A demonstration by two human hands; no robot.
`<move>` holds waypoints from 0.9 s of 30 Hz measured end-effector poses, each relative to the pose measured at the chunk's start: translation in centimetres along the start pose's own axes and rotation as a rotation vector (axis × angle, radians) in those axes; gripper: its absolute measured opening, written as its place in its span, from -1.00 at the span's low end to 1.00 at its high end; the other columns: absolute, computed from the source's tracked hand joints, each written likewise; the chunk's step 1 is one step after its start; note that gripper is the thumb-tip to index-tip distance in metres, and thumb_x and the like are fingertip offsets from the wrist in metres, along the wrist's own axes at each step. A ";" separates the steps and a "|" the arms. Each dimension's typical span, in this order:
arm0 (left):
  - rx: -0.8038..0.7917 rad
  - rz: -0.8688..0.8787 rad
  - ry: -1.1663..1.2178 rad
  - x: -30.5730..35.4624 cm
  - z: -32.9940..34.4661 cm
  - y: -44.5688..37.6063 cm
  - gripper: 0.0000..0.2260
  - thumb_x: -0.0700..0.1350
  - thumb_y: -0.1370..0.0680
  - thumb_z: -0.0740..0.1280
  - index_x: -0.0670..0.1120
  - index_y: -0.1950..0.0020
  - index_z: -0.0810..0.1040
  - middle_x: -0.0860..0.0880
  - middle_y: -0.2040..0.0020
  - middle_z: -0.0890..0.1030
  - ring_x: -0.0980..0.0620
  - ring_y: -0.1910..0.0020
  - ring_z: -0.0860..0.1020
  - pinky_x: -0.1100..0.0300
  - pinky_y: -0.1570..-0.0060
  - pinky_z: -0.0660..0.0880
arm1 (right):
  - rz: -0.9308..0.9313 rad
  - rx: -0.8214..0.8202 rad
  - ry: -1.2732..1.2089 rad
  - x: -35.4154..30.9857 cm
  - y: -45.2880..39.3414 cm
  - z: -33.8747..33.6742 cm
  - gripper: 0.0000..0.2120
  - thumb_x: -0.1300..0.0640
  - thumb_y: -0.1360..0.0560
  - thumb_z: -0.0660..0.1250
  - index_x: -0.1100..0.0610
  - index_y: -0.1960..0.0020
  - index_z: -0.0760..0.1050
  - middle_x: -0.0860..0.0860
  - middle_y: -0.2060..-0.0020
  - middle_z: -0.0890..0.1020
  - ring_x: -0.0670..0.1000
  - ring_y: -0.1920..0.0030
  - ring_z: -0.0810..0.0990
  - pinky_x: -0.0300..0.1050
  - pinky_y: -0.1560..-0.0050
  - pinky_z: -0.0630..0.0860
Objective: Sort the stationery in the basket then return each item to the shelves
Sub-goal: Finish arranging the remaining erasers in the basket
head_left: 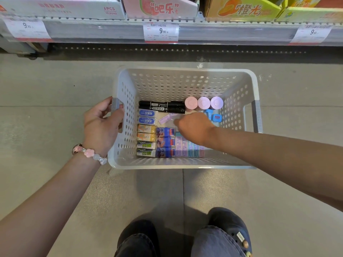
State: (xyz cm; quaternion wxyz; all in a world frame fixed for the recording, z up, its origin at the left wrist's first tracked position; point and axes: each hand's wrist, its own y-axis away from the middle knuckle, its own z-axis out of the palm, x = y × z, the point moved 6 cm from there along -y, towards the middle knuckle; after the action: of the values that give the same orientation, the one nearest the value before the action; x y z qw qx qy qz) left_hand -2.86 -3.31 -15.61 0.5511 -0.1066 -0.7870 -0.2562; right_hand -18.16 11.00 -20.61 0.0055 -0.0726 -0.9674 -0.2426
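A white perforated basket sits on the floor below the shelf. My left hand grips its grey left handle. My right hand reaches inside, fingers down on a clear packet with a purple label in the middle; whether it grips the packet I cannot tell. Inside lie two black markers, blue, orange and green eraser boxes in a column at left, blue-red boxes, pastel boxes, three round pink and lilac caps, and a blue item.
A shelf edge with price tags reading 9.90 runs across the top, with cardboard product boxes above it. The basket's right grey handle is free. My knees and dark shoes are at the bottom.
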 end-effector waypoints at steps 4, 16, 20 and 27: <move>0.017 -0.024 0.019 -0.2 -0.1 -0.1 -0.84 -0.23 -0.54 0.32 -0.07 -0.08 0.61 -0.10 0.02 0.63 -0.07 0.14 0.61 0.15 0.25 0.59 | -0.034 0.076 -0.040 -0.9 -3.2 -1.1 -0.62 0.35 -0.51 0.15 0.18 -0.31 0.34 0.13 0.14 0.58 0.17 0.20 0.56 -0.13 0.45 0.25; 0.018 -0.038 0.012 -0.3 -0.1 -0.1 -0.83 -0.25 -0.54 0.31 -0.07 -0.09 0.59 -0.09 0.01 0.63 -0.03 0.20 0.61 0.13 0.28 0.58 | -0.118 -0.012 0.113 -1.5 -5.8 -0.2 -0.76 0.30 -0.56 0.17 0.17 -0.20 0.46 0.07 0.00 0.61 0.13 0.06 0.61 -0.18 0.51 0.16; 0.021 -0.028 0.006 -0.1 -0.1 -0.1 -0.82 -0.26 -0.54 0.31 -0.07 -0.09 0.60 -0.09 0.01 0.63 0.01 0.21 0.63 0.15 0.28 0.61 | -0.121 0.069 -0.061 -0.5 -5.9 0.4 -0.69 0.25 -0.55 0.23 0.14 -0.29 0.41 0.10 -0.13 0.48 0.16 0.09 0.61 -0.10 0.37 0.37; 0.021 -0.016 -0.002 0.1 -0.1 0.0 -0.81 -0.25 -0.54 0.31 0.00 -0.05 0.60 -0.03 0.06 0.63 0.15 0.30 0.61 0.21 0.32 0.59 | 0.208 0.116 -1.374 1.9 -3.0 -1.1 -0.94 0.16 -0.57 0.26 0.16 0.01 0.46 -0.01 0.21 0.52 -0.07 0.22 0.46 -0.26 0.24 0.39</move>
State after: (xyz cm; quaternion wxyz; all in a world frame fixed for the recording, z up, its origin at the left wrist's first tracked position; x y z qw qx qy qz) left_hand -2.78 -3.36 -15.51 0.5491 -0.0947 -0.7911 -0.2524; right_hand -20.47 8.16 -20.90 -0.5806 -0.3016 -0.7512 -0.0878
